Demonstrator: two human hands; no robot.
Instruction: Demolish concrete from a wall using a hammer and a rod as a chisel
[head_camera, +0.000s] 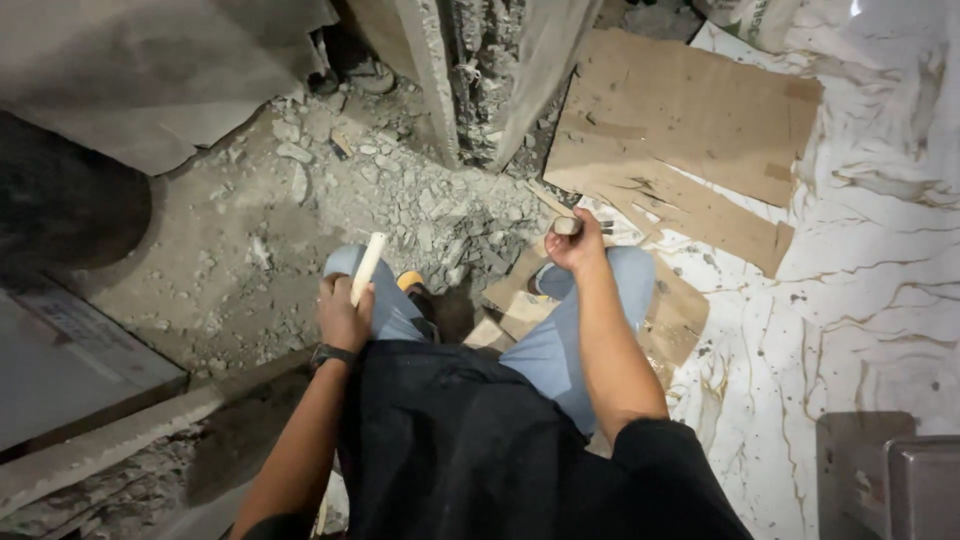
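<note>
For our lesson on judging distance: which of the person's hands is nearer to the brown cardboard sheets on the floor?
Right. The right hand hovers at the lower edge of the cardboard sheets; the left hand is farther away, over the rubble, holding a pale stick.

I see rubble on the floor far of my knees, a broken wall stub behind it. Cardboard sheets lie far right on the slab floor. Left hand holds a rod; right hand, a small stub.

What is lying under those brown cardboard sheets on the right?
White marble-patterned floor shows around the cardboard sheets; what they cover is hidden. Grey rubble lies beside them.
</note>
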